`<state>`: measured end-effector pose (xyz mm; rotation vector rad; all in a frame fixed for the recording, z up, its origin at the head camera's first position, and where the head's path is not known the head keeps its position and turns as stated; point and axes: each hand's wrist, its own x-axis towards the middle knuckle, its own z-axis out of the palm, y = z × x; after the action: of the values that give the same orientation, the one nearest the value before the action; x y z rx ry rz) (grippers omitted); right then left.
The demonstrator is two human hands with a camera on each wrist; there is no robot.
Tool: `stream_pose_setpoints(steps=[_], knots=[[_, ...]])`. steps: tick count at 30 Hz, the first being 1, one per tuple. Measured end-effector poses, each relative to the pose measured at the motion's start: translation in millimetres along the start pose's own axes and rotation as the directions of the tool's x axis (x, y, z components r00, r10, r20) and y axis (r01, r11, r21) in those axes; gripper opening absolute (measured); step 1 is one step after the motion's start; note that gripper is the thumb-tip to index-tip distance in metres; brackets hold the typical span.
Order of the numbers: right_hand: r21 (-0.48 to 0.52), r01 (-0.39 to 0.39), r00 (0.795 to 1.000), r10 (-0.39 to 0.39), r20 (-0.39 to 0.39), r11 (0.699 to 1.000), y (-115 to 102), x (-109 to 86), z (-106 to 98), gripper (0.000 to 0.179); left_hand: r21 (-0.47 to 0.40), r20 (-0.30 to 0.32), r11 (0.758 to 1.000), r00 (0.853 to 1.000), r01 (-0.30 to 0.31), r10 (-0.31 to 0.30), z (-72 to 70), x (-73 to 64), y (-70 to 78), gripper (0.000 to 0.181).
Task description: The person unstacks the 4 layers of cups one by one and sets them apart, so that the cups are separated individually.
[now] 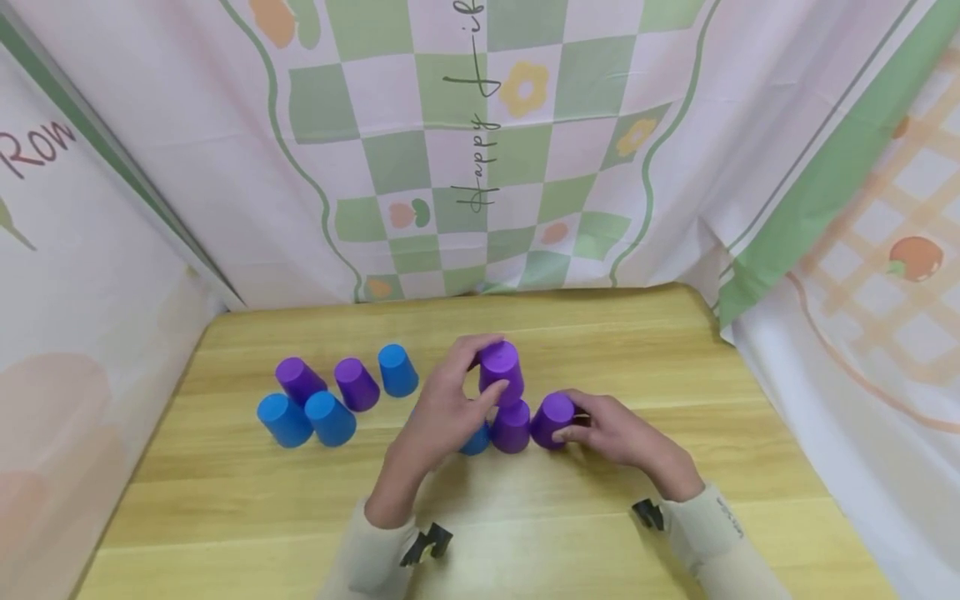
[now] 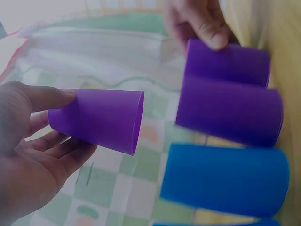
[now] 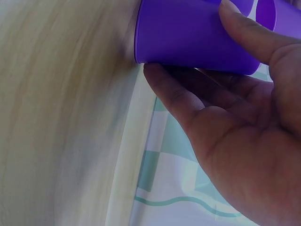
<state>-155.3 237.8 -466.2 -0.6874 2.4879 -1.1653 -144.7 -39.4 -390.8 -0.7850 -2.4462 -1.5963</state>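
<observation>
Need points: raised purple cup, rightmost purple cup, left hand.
Raised purple cup (image 2: 101,117), left wrist view, side wall.
Rightmost purple cup (image 1: 547,428), head view, side wall.
Left hand (image 1: 448,410), head view, its back.

A hand could pass along the tabletop (image 1: 637,329) between the cups and the far edge, where the curtain (image 1: 465,158) bars further reach, or down the right edge past the right hand (image 1: 618,429). Toward the left edge, five cups (image 1: 336,410) block the way, with a gap between them and the left hand (image 1: 444,408). The middle purple cup (image 1: 511,428) and right-hand purple cup (image 1: 552,419) stand too close for passage.
</observation>
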Motion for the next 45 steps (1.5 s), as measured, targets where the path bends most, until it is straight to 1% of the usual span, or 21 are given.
stream_pose_setpoints(steps=[2,6,8,11,13,17,21,25,29,32,35,39,42,45], knots=[[-0.012,0.002,1.0,-0.002,-0.003,1.0,0.5,0.2,0.0,0.028,0.015,-0.031,1.0,1.0,-0.003,0.003,-8.1,-3.3,-0.6,0.052],[-0.035,-0.003,1.0,0.002,-0.012,0.999,0.8,0.3,0.0,0.028,0.067,-0.082,0.997,0.996,-0.024,0.029,-20.5,-7.1,-2.1,0.052],[-0.043,-0.006,1.0,0.005,-0.015,0.999,0.7,0.3,0.2,0.029,0.093,-0.1,0.996,0.995,-0.006,0.016,-25.2,-9.4,-1.7,0.052],[-0.04,-0.014,1.0,0.013,-0.015,0.999,0.4,0.3,0.5,0.03,0.109,-0.119,0.994,0.993,0.021,-0.008,-30.7,-12.7,-0.6,0.052],[-0.036,-0.02,1.0,0.019,-0.015,0.999,0.3,0.4,0.7,0.028,0.111,-0.13,0.993,0.991,0.035,-0.021,-33.8,-15.0,-0.1,0.052],[-0.022,-0.034,0.999,0.033,-0.009,0.999,0.4,0.8,0.6,0.025,0.109,-0.145,0.993,0.989,0.036,-0.02,-38.6,-17.9,-1.6,0.052],[-0.02,-0.03,1.0,0.03,-0.008,0.999,0.5,1.4,0.6,0.026,0.125,-0.165,0.991,0.986,0.05,-0.029,-44.4,-20.7,-4.3,0.053],[-0.033,-0.016,1.0,0.015,-0.018,0.999,0.9,1.9,0.3,0.028,0.118,-0.185,0.991,0.982,0.057,-0.035,-51.3,-22.7,-6.5,0.052],[-0.044,-0.008,1.0,0.007,-0.02,0.999,0.8,2.3,-0.1,0.029,0.12,-0.205,0.989,0.977,0.092,-0.066,-58.7,-25.2,-7.8,0.051],[-0.031,-0.031,0.999,0.031,-0.01,0.999,0.5,2.6,0.1,0.028,0.136,-0.215,0.983,0.972,0.12,-0.089,-63.9,-27.8,-8.9,0.051],[-0.018,-0.053,0.999,0.053,-0.005,0.998,0.0,2.7,0.5,0.027,0.139,-0.222,0.983,0.972,0.116,-0.083,-68.1,-30.2,-10.2,0.051],[-0.032,-0.041,0.999,0.041,-0.011,0.999,0.6,2.3,1.0,0.028,0.139,-0.232,0.982,0.968,0.126,-0.091,-72.3,-33.7,-12.3,0.051],[-0.045,-0.029,0.999,0.028,-0.018,0.999,1.4,2.0,1.4,0.029,0.135,-0.243,0.979,0.963,0.153,-0.117,-74.9,-36.4,-13.6,0.05],[-0.04,-0.036,0.999,0.035,-0.02,0.999,1.6,1.8,1.8,0.028,0.131,-0.253,0.976,0.958,0.175,-0.138,-77.7,-39.0,-15.9,0.05]])
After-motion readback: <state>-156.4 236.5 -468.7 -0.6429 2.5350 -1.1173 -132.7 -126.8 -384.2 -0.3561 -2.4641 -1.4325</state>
